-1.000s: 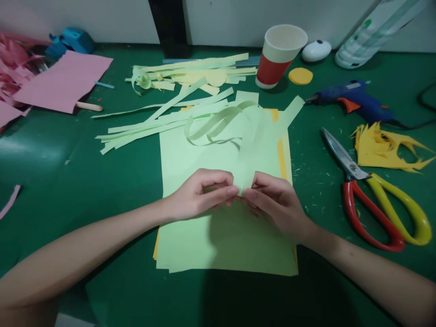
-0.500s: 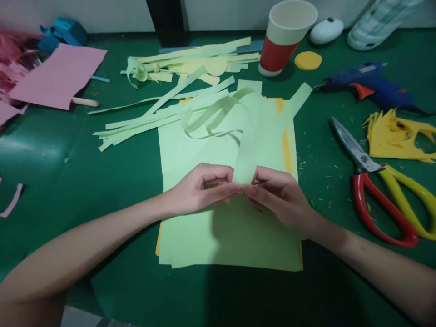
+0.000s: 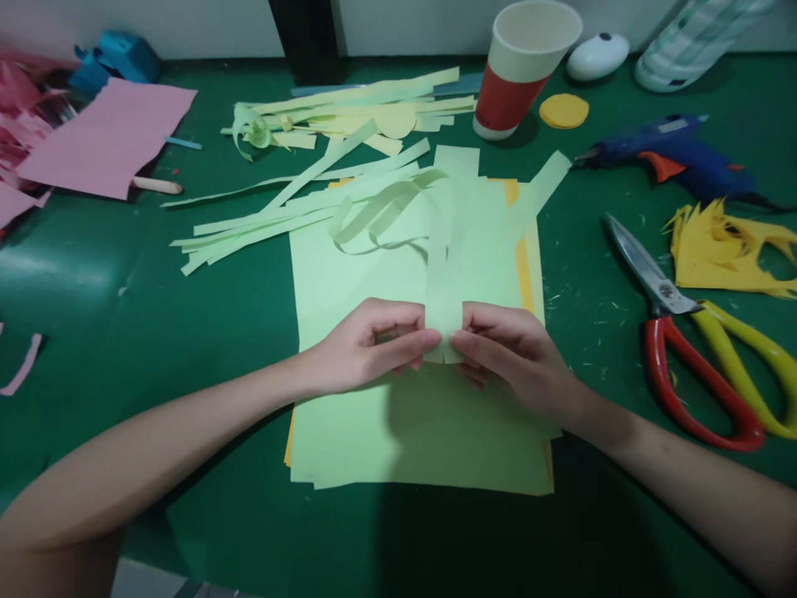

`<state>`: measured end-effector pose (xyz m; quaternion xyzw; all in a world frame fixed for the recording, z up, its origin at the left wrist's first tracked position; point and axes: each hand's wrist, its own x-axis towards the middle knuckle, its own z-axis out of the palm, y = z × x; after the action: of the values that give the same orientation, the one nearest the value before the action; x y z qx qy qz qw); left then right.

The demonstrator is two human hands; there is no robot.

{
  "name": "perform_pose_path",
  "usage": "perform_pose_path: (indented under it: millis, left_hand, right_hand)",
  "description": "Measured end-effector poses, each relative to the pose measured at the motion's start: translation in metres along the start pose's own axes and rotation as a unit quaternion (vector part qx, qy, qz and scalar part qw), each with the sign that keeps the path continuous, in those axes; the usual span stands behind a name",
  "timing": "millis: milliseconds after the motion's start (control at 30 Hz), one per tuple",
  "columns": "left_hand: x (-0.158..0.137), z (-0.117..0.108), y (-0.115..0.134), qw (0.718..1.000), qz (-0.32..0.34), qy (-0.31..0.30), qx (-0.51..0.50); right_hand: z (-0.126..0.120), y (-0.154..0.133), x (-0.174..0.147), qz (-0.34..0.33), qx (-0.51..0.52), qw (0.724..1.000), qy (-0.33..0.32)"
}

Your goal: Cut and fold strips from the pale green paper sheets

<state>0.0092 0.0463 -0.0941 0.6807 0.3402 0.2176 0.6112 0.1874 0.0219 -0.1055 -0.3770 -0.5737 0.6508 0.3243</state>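
Observation:
A light green paper strip (image 3: 443,320) is pinched at its near end between my two hands, with a short slit at the middle of its bottom edge. My left hand (image 3: 389,339) grips its left edge between thumb and fingers. Holding the right edge the same way is my right hand (image 3: 501,345). The strip's far part runs away from me and curls over to the left in loops (image 3: 379,216). Beneath lies a stack of light green paper sheets (image 3: 354,440), with orange sheets peeking out at its edges.
Scissors (image 3: 667,295) with red and yellow handles and a blue glue gun (image 3: 678,158) lie to the right. Cut green strips (image 3: 249,232) rest at the stack's upper left. Farther back stands a paper cup (image 3: 514,83). Pink paper (image 3: 112,137) is at the far left.
The strip's near end now lies flatter and shows below my thumbs, with its slit visible. My fingertips have moved slightly apart. The curled loops have shifted a little left and lower.

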Motion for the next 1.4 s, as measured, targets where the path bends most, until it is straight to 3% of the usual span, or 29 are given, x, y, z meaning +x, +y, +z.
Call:
perform_pose_path:
  millis: [300, 500, 800, 933, 1067, 1400]
  left_hand:
    - [0.0013, -0.0020, -0.0010, 0.999, 0.021, -0.027, -0.006]
    - [0.0021, -0.0006, -0.0013, 0.999, 0.034, -0.001, -0.004]
    - [0.0020, -0.0032, -0.0034, 0.995, 0.074, -0.056, -0.023]
    - [0.0031, -0.0023, -0.0043, 0.995, 0.082, -0.051, -0.012]
    - [0.0038, -0.0027, -0.0058, 0.996, 0.079, -0.030, 0.002]
    - [0.0042, -0.0052, -0.0070, 0.997, 0.046, -0.060, 0.013]
  right_hand:
    - [0.0011, -0.0027, 0.0024, -0.003, -0.017, 1.000, -0.012]
    - [0.0002, -0.0033, 0.0033, -0.014, -0.019, 0.999, -0.026]
    - [-0.0008, -0.0027, 0.0003, -0.015, -0.041, 0.999, -0.023]
    - [0.0000, -0.0047, 0.0012, -0.007, -0.037, 0.999, -0.016]
    - [0.0004, -0.0047, 0.0038, -0.018, -0.049, 0.998, -0.025]
    - [0.0008, -0.0051, 0.0038, -0.037, -0.073, 0.996, -0.021]
